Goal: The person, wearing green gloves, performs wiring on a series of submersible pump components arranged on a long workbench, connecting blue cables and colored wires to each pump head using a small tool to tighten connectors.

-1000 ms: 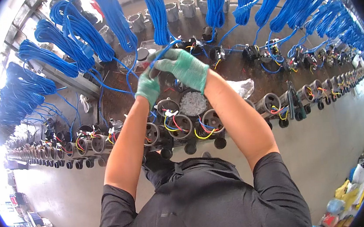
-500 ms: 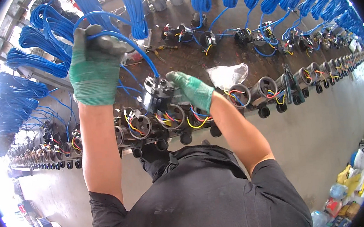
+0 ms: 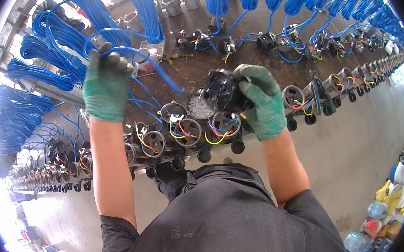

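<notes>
My left hand, in a green glove with a dark grey palm, is closed around a blue cable. The cable arcs right from my fingers, and its lower end is blurred by motion beside the black part. My right hand, gloved alike, grips a round black plastic housing by its right side. The housing is tilted over the near edge of the bench. Whether the cable enters it I cannot tell. Left of it lies a pile of small clear pieces, next to a grey ring-shaped part.
Grey cylindrical housings with coloured wires line the bench's near edge. Bundles of blue cable hang along the far side. Black wired parts lie on the dark bench top. Bags and bottles are heaped at far right.
My right hand has moved right and nearer to me with the black housing, turning it. The clear pieces and grey ring have come into view. My left hand has dropped slightly, still gripping the cable.
</notes>
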Demonstrator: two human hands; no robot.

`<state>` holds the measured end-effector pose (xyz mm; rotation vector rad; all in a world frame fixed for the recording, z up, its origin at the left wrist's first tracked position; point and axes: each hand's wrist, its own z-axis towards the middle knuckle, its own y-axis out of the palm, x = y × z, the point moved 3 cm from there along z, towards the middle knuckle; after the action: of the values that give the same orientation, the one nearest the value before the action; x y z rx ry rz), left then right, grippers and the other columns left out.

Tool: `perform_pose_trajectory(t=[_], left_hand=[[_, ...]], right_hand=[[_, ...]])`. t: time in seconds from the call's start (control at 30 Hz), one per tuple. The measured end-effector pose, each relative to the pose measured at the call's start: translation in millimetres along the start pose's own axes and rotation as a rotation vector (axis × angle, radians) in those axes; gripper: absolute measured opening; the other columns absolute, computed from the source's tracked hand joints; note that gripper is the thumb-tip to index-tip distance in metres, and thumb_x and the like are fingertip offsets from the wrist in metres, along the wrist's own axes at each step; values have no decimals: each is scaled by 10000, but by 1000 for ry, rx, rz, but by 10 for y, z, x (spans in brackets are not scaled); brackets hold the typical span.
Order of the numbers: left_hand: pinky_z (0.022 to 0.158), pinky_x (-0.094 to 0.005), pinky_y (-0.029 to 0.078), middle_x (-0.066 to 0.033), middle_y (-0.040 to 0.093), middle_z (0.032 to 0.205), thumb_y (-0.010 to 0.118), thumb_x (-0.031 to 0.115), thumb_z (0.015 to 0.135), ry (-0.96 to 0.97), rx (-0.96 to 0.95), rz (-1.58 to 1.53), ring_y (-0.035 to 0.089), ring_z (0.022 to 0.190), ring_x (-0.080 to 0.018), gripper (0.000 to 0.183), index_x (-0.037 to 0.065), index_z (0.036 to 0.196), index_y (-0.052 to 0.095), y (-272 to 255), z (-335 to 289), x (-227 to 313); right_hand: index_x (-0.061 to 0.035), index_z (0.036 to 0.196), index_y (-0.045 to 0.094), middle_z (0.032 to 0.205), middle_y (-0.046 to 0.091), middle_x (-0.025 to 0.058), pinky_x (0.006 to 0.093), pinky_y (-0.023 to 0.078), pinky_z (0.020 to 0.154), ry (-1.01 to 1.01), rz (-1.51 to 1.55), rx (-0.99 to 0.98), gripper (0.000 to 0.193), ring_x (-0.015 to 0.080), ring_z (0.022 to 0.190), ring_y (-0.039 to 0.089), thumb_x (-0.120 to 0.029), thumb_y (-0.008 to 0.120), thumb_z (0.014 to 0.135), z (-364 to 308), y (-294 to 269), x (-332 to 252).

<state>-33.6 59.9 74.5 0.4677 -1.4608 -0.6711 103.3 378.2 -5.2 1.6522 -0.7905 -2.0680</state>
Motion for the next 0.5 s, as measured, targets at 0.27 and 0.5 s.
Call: perform_pose_trajectory(t=[0.27, 0.5], left_hand=[[1079, -506, 577, -109, 496, 1661, 883, 417, 954, -183, -203, 189, 585, 1430, -287, 1032, 124, 1752, 298, -217, -875, -1389], [1247, -434, 454, -44, 508, 1628, 1078, 384, 683, 30, -337, 414, 521, 1499, -251, 1491, 150, 1796, 113, -564, -1022, -1376]], right_hand=[[-99, 988, 771, 982, 672, 113, 455, 555, 866, -787, -965, -452, 301, 343, 937, 674, 101, 692, 777, 101, 630, 216], [-115, 1191, 750, 1190, 687, 101, 455, 566, 939, -464, -1039, -921, 402, 391, 1054, 678, -17, 762, 801, 206, 857, 886]])
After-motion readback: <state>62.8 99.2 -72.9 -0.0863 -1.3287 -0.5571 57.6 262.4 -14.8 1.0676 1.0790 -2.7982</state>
